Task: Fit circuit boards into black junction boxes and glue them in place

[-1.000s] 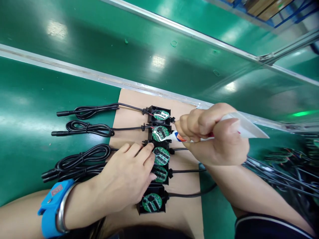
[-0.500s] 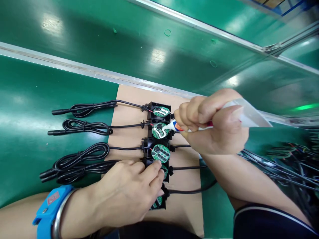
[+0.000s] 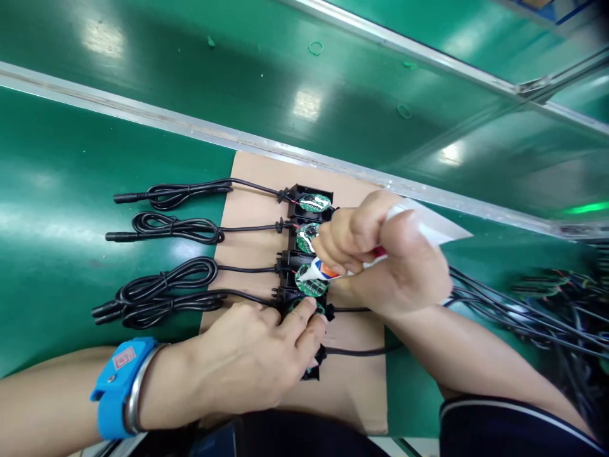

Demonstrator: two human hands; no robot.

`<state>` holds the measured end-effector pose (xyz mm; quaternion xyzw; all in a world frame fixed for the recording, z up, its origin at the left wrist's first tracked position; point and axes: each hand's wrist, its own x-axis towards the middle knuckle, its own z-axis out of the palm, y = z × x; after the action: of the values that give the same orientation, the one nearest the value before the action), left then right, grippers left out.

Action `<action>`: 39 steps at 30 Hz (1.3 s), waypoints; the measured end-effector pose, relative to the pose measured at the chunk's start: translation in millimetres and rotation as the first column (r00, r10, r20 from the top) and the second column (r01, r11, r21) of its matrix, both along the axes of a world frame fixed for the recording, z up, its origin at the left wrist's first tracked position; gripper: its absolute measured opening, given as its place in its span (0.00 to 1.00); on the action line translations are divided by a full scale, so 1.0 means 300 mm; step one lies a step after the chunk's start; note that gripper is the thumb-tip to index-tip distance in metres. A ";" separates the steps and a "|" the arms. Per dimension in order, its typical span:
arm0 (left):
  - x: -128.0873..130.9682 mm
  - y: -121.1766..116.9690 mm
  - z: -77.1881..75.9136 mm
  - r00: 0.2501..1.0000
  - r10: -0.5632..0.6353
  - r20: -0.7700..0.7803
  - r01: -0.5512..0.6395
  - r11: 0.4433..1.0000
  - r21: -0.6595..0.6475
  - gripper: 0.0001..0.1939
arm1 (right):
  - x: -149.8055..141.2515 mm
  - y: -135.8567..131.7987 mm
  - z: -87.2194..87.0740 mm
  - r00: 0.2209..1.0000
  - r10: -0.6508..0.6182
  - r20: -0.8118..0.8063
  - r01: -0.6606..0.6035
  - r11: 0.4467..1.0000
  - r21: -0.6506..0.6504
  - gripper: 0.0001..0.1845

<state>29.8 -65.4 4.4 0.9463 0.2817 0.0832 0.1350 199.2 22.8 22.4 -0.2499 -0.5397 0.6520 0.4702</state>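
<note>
Right hand point(image 3: 385, 254): we see it closed around the glue tube point(image 3: 325, 269).
Tube tip: at the third green board point(image 3: 311, 284) from the top.
Left hand point(image 3: 247, 355): open, fingers slightly bent, fingertips over the fourth board point(image 3: 299, 304).
Housings point(image 3: 311, 190): black, in a column on the cardboard point(image 3: 352, 393).
Coiled cables point(image 3: 190, 230): left of the housings, mostly on the green counter point(image 3: 42, 273).

Right hand point(image 3: 397, 257): closed, raised | left hand point(image 3: 266, 352): palm down, fingers extended
</note>
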 end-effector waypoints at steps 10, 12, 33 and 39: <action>-0.001 -0.003 -0.014 1.000 0.010 0.012 -0.010 1.000 -0.012 0.23 | 0.004 -0.010 0.002 0.999 -0.039 0.028 0.039 0.999 -0.003 0.21; 0.000 0.000 -0.010 1.000 0.013 0.014 -0.013 1.000 -0.008 0.22 | 0.016 -0.016 0.008 0.999 -0.029 0.042 0.029 1.000 0.003 0.20; -0.008 0.001 -0.003 0.994 -0.072 0.080 0.068 0.996 0.052 0.22 | 0.062 -0.004 0.039 0.992 -0.063 0.107 0.061 0.998 0.013 0.21; -0.016 -0.013 0.009 0.983 -0.143 0.115 0.125 0.981 0.145 0.20 | 0.039 0.005 0.018 0.994 -0.079 0.078 0.078 0.997 0.011 0.21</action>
<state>25.1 -69.3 7.1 0.9631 0.2019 0.1522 0.0924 210.8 24.2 27.8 -0.2945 -0.5500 0.6207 0.4749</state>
